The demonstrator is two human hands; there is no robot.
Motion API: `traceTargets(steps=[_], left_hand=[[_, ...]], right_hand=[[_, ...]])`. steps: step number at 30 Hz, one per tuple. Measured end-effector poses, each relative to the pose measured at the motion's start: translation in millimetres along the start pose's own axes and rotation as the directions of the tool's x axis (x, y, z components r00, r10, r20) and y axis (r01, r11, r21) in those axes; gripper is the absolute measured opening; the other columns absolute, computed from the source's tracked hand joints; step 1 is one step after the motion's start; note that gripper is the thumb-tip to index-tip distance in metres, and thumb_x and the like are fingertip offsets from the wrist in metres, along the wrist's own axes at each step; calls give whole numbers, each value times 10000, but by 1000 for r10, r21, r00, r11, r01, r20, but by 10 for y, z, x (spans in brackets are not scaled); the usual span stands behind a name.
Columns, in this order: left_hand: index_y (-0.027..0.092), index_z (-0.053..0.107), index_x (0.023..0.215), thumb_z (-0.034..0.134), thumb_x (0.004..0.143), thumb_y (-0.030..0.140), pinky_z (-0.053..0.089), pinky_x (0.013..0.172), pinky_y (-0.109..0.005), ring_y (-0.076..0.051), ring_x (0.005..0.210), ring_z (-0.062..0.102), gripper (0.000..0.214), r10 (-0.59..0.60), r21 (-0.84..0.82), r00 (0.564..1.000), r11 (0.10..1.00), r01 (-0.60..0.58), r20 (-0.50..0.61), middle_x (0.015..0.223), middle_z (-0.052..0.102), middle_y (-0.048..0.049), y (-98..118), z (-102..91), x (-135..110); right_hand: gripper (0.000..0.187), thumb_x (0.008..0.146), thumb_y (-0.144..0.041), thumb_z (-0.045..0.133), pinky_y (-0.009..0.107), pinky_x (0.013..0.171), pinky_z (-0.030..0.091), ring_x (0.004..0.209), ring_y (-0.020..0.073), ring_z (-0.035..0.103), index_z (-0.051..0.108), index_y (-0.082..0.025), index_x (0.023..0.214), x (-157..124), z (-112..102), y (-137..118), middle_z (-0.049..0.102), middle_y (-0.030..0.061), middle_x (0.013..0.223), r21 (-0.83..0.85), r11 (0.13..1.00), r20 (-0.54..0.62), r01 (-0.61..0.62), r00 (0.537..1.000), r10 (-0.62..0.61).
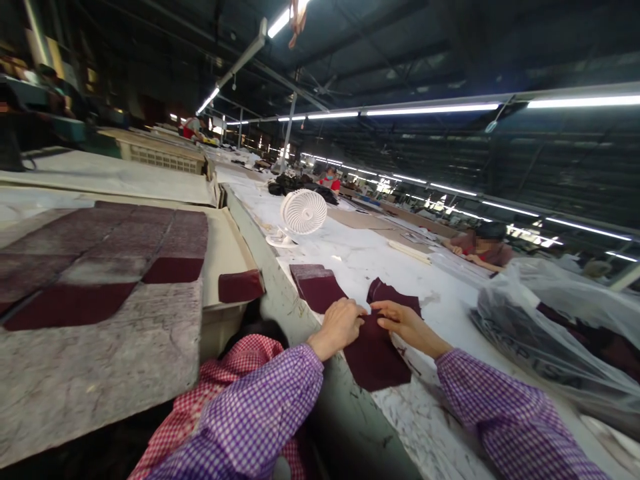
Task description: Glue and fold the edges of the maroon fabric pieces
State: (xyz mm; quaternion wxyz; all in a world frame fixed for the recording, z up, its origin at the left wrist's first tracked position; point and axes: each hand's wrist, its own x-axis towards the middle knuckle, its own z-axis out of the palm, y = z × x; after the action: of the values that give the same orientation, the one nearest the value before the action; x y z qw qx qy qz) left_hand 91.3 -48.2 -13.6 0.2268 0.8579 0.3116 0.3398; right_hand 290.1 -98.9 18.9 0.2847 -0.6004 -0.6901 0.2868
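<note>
A dark maroon fabric piece (377, 357) lies over the near edge of the white-topped table, its lower part reaching toward me. My left hand (343, 327) is closed at its upper left edge, the fingers curled down onto the cloth. Opposite, my right hand (407, 327) has thumb and fingers at the upper right edge, apparently pinching it; the fingertips partly hide the contact. Just beyond the left hand rests a small stack of maroon pieces (320, 287). Behind the right hand is another maroon piece (395, 295) with an uneven edge.
A white fan (303, 213) stands farther along the table. To the right sits a clear plastic bag (565, 320) with dark cloth inside. At left, a board (125, 360) carries rows of maroon pieces, with a single piece (240, 285) beside it. A co-worker (485, 245) leans over the far side.
</note>
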Motion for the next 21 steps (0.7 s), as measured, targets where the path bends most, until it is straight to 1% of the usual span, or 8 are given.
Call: traceTargets(steps=[3, 7, 11, 13, 14, 16, 18, 21], left_hand=[[174, 663, 1017, 547, 780, 144, 452, 805, -264, -162, 811, 614, 265, -129, -309, 988, 946, 97, -84, 836, 688, -19, -93, -106, -31], [134, 659, 958, 557, 763, 169, 459, 684, -231, -135, 702, 609, 223, -241, -635, 965, 762, 125, -99, 764, 677, -18, -196, -240, -127], [115, 607, 989, 512, 833, 404, 447, 565, -220, -119, 599, 584, 342, -317, -845, 946, 522, 113, -69, 728, 656, -34, -170, -324, -252], [119, 572, 997, 471, 837, 521, 455, 558, -229, -126, 596, 589, 445, -319, -889, 947, 444, 112, -39, 726, 660, -50, -138, -341, -299], [119, 555, 1000, 472, 828, 549, 457, 557, -231, -131, 609, 595, 471, -310, -892, 950, 437, 114, -30, 744, 668, -64, -122, -344, -315], [117, 524, 1028, 503, 808, 557, 454, 550, -232, -140, 634, 599, 492, -288, -864, 957, 489, 119, -31, 798, 679, -94, -91, -344, -338], [119, 493, 1098, 529, 802, 533, 470, 589, -246, -151, 690, 609, 510, -252, -795, 967, 594, 124, -37, 863, 682, -109, -49, -339, -361], [152, 441, 1220, 551, 795, 501, 496, 740, -307, -186, 834, 624, 561, -179, -636, 984, 761, 130, -13, 977, 668, -106, 17, -322, -401]], right_hand=[[421, 756, -409, 631, 330, 743, 476, 886, 205, 604, 559, -195, 1111, 6, -4, -33, 648, 54, 952, 119, 993, -53, -29, 998, 36], [402, 743, -398, 660, 266, 634, 452, 770, 151, 598, 567, -204, 1084, 9, 8, -77, 648, 25, 921, 282, 957, -83, -64, 992, 91], [416, 728, -384, 676, 252, 610, 440, 747, 141, 588, 565, -201, 1084, 2, 48, -162, 649, 24, 895, 330, 941, -136, -67, 984, 118], [425, 715, -387, 683, 251, 595, 435, 730, 140, 584, 566, -198, 1076, 14, 59, -194, 646, 24, 884, 335, 940, -156, -63, 980, 121], [421, 709, -387, 686, 249, 588, 431, 720, 137, 581, 570, -194, 1065, 25, 60, -203, 644, 22, 868, 330, 942, -161, -56, 980, 114], [409, 695, -385, 695, 242, 576, 422, 697, 128, 573, 579, -188, 1034, 47, 60, -212, 637, 14, 830, 315, 948, -179, -40, 979, 100], [397, 686, -381, 694, 239, 566, 420, 684, 124, 571, 581, -191, 1015, 51, 67, -222, 634, 10, 819, 309, 950, -198, -45, 974, 111], [353, 692, -347, 670, 248, 573, 437, 675, 127, 579, 572, -197, 995, 19, 99, -245, 636, 11, 821, 321, 944, -199, -80, 968, 150]])
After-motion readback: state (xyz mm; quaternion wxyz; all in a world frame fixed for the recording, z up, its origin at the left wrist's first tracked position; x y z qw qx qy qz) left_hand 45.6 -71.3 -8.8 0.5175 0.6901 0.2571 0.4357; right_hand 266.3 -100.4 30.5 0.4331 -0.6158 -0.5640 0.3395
